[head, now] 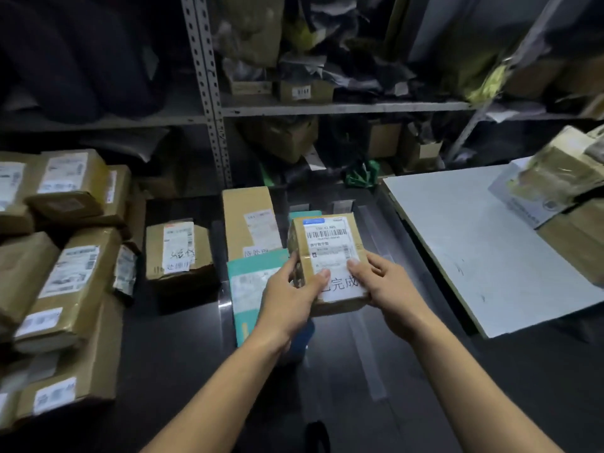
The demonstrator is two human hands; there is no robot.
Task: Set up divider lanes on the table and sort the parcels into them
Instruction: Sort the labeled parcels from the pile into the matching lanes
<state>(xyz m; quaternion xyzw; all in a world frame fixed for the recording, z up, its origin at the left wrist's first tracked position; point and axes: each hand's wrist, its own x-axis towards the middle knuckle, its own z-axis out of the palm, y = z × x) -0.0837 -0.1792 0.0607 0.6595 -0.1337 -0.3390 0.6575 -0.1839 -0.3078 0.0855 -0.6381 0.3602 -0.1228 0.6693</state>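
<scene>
1. The dark table (170, 338) fills the lower half of the view, with metal shelving (209, 103) packed with boxes and bags behind it at twelve o'clock.
2. A white board (474, 243) lies flat on the table at three o'clock, its near corner pointing toward the person.
3. A pile of brown parcels (62, 266) with white labels is heaped at nine o'clock, several tilted against each other.
4. At two o'clock, taped boxes (555, 178) sit stacked on the board's far right edge.
5. A long brown carton (250, 220) lies at the table's centre toward twelve o'clock; a squat brown box (178, 250) with a handwritten label stands just to its left.
6. A teal mailer (250, 289) lies flat under the left wrist, overlapping the long carton's near end.
7. A small brown parcel (330, 263) is held above the table's centre, label up.
8. The left hand (291, 302) grasps its left side, thumb on the label.
9. The right hand (389, 289) grasps its right side, thumb on the label too.
</scene>
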